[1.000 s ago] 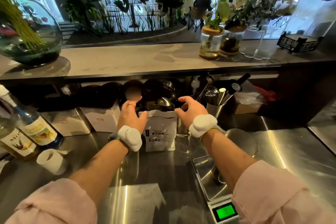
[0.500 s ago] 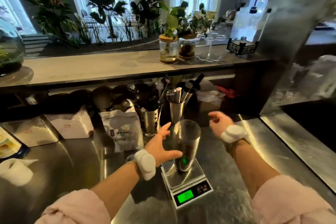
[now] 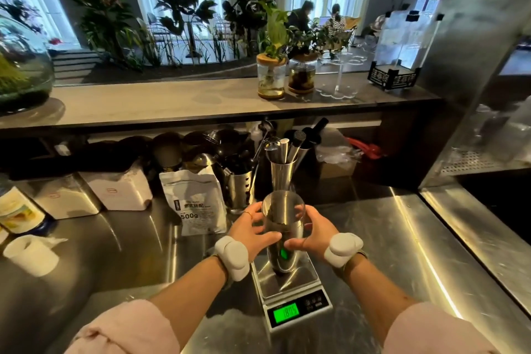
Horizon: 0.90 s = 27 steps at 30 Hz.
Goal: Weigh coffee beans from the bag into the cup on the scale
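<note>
So the left hand [image 3: 251, 228] and right hand [image 3: 314, 234] are both wrapped round the steel cup [image 3: 283, 210], which stands upright on the scale [image 3: 287, 282]. I'd call that just the setup, since the bag [image 3: 198, 204] sits untouched back-left of the hands and I can't see any beans poured. The utensil holders [image 3: 283, 172] crowd in right behind the cup, but the bare counter [image 3: 388, 238] on the right leaves room to bring the bag over and tip it.

The cup [image 3: 283, 227] is shiny silver, the scale [image 3: 301, 279] silver with a green display [image 3: 286, 312], the bag [image 3: 195, 204] white with black print, the sleeves [image 3: 126, 327] pink.
</note>
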Tool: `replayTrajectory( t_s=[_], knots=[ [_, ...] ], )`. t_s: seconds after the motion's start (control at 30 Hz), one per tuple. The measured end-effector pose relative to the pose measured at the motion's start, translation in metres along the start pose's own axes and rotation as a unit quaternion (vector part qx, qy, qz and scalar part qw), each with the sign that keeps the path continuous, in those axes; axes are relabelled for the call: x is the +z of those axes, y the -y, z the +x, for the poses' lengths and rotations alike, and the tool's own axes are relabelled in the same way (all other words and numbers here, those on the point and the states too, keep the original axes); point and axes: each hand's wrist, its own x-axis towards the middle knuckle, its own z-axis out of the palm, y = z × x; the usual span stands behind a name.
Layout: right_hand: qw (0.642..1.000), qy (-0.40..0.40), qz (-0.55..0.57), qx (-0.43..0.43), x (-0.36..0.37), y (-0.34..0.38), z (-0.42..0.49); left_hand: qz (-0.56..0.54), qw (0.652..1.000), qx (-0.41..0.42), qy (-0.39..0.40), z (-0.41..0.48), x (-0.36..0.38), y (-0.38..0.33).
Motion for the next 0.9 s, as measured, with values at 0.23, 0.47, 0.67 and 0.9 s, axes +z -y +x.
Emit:
replayTrajectory(
  t_s=[0.23, 0.47, 0.67, 0.9],
  knots=[
    [0.998, 0.022, -0.02, -0.048, 0.048, 0.046, 0.015, 0.036, 0.997, -0.002, -0.065, -0.023, -0.066, -0.001],
    [0.993, 0.084, -0.055, -0.062, 0.119, 0.068, 0.026, 0.05, 0.993, -0.055, -0.096, -0.058, -0.126, 0.028],
    [0.991, 0.1, -0.071, -0.052, 0.144, 0.062, 0.023, 0.038, 0.991, -0.083, -0.098, -0.07, -0.135, 0.052],
    [0.991, 0.093, -0.082, -0.042, 0.147, 0.062, 0.013, 0.033, 0.992, -0.088, -0.085, -0.072, -0.138, 0.063]
  ],
)
